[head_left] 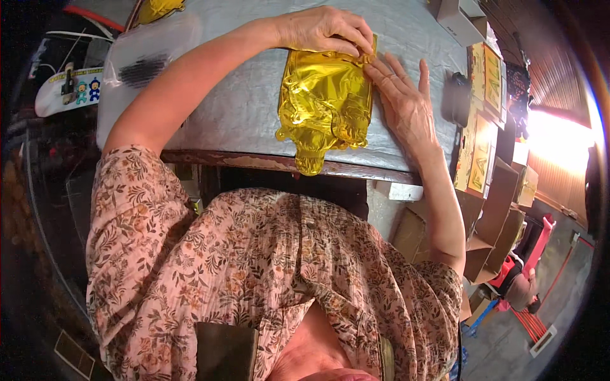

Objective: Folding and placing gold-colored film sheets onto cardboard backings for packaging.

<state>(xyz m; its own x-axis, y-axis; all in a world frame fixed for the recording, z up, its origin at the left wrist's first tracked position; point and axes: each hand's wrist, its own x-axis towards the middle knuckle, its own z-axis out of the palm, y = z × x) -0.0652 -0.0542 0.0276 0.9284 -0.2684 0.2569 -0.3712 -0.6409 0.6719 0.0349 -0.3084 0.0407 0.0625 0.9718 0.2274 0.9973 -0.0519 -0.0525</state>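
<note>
A flat, crumpled gold foil balloon (324, 95) lies on the grey covered table in front of me. Its narrow tab hangs over the near edge. My left hand (324, 30) reaches across from the left, fingers closed on the balloon's far edge, which is gathered or folded there. Beside the balloon's upper right corner is my right hand (406, 105). Its fingers are stretched and apart, with some fingertips touching the foil near the left fingers. The underside of the balloon is hidden.
A clear plastic bag (149, 66) with dark thin pieces lies on the table's left, near more gold foil (159, 9). A white open box (462, 22) stands far right. Printed cartons (484, 155) and a dark round object (455, 98) line the right side. The table's wooden edge (248, 160) is nearest me.
</note>
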